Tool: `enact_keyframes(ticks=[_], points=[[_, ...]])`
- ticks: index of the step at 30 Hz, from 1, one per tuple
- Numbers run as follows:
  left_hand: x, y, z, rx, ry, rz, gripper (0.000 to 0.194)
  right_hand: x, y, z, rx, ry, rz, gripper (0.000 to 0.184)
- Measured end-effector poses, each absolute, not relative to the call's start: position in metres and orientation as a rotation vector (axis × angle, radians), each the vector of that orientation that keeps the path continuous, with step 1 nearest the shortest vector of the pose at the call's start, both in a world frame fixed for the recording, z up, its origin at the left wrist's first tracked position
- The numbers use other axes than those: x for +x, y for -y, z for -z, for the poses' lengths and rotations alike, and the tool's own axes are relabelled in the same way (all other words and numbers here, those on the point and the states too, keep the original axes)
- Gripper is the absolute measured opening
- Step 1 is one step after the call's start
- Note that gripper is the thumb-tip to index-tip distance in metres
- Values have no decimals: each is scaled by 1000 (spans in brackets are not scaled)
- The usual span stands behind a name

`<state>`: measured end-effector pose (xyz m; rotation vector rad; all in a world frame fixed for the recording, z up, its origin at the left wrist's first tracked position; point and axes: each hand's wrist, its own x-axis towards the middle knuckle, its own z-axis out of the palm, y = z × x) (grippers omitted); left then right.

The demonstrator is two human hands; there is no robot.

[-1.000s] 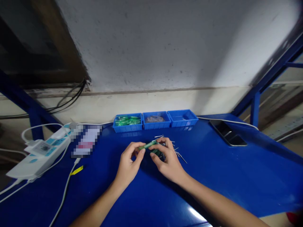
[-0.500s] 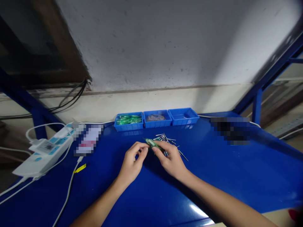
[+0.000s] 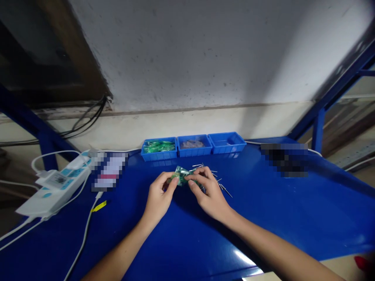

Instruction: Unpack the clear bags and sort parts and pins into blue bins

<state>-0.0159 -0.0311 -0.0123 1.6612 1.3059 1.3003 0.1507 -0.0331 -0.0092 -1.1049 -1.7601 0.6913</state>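
Observation:
Between my hands, just above the table, is a small green plastic bag (image 3: 181, 176), shiny and crumpled. My left hand (image 3: 160, 192) pinches its left end between thumb and fingers. At its other end, my right hand (image 3: 208, 192) has its thumb and fingers closed on the green plastic. Whatever lies inside the bag cannot be made out. Behind and to the right of my right hand, several thin metal rivets (image 3: 225, 190) lie in a loose heap, partly hidden by the fingers.
Along the wall stand three blue bins: one with green packets (image 3: 159, 147), one with greyish clear packets (image 3: 191, 144), and one holding a few thin pieces (image 3: 227, 144). At left lie a white power strip (image 3: 52, 191), cables and a blurred phone (image 3: 109, 171). A blurred dark object (image 3: 284, 160) lies right.
The green bag was narrow and stretched between both hands, then mostly in the right hand with the left fingertips at its edge. Now the left hand pinches it again and it looks spread wider.

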Motion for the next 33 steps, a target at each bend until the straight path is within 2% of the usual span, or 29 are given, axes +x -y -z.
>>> enact_keyframes(ticks=[2, 5, 10, 16, 20, 22, 25, 29, 31, 33], points=[[-15, 34, 14, 1934, -1318, -1361, 15, 151, 31, 7, -1162, 1695, -775, 30], [-13, 39, 16, 2287, -1234, -1332, 22, 151, 28, 5, -1190, 1576, -932, 46], [-11, 43, 14, 2361, -1203, -1244, 27, 150, 26, 7, -1174, 1483, -1116, 43], [-13, 40, 9, 1963, -1247, -1112, 22, 150, 30, 9, -1104, 1627, -842, 27], [-12, 34, 13, 1392, -1191, -1083, 48, 151, 33, 11, -1005, 1817, -605, 31], [-12, 32, 14, 1174, -1117, -1104, 51, 151, 34, 14, -946, 1881, -546, 38], [-10, 31, 13, 1075, -1055, -1134, 40, 152, 33, 19, -908, 1935, -505, 50], [-11, 31, 16, 1276, -1149, -1122, 26, 153, 33, 18, -958, 1938, -581, 58], [-12, 32, 18, 1403, -1200, -1153, 24, 152, 34, 15, -999, 1906, -628, 54], [-13, 32, 19, 1517, -1254, -1191, 22, 151, 35, 12, -1041, 1862, -667, 42]])
